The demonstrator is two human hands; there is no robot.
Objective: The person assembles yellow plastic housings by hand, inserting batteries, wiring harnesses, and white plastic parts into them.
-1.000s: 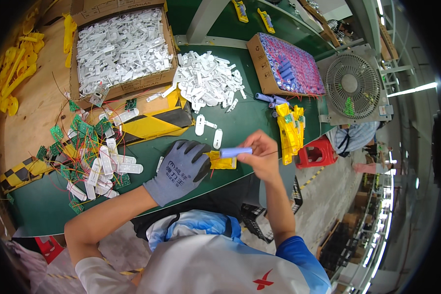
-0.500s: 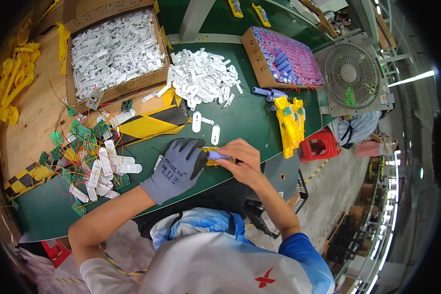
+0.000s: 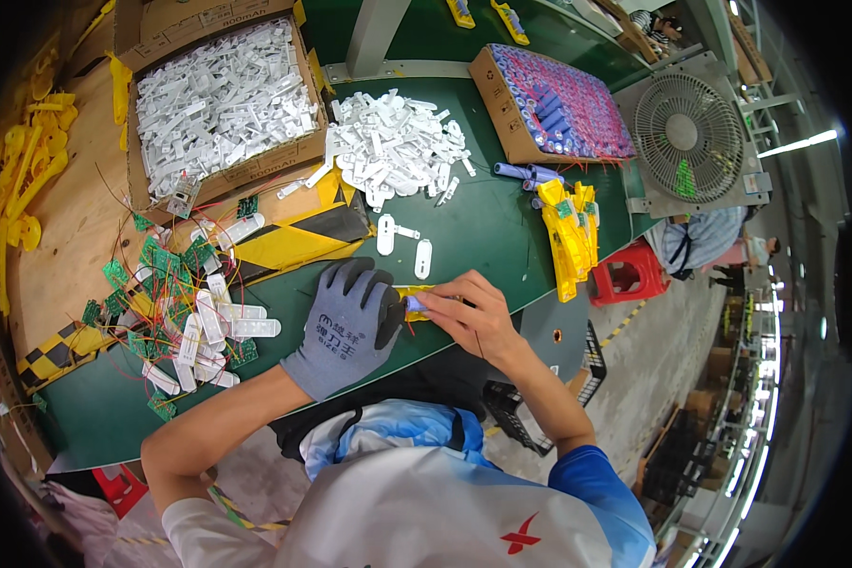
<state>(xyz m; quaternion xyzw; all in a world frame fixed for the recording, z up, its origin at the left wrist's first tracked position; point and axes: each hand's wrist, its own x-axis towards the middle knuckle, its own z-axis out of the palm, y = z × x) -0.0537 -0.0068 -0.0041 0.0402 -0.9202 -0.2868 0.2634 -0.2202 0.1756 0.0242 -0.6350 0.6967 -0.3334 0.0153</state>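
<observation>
My left hand (image 3: 343,327), in a grey glove with dark fingertips, is closed on the left end of a yellow plastic housing (image 3: 420,316) at the table's front edge. A purple cylindrical battery cell (image 3: 414,304) lies in or on that housing. The bare fingers of my right hand (image 3: 470,316) are closed over the cell's right part and hide much of it. A thin red wire hangs just below. Beyond my hands lie two flat white oval plastic pieces (image 3: 423,258).
Left are green circuit boards (image 3: 115,275) with wires and white cases (image 3: 254,328). Behind stand a box of white parts (image 3: 227,104), a loose white heap (image 3: 393,147), a box of purple cells (image 3: 563,104) and a fan (image 3: 686,133). Yellow housings (image 3: 568,246) lie at the right.
My right fingers have shifted further over the purple cell, and less of it shows. A red wire now shows below the housing. The whole view has shifted slightly.
</observation>
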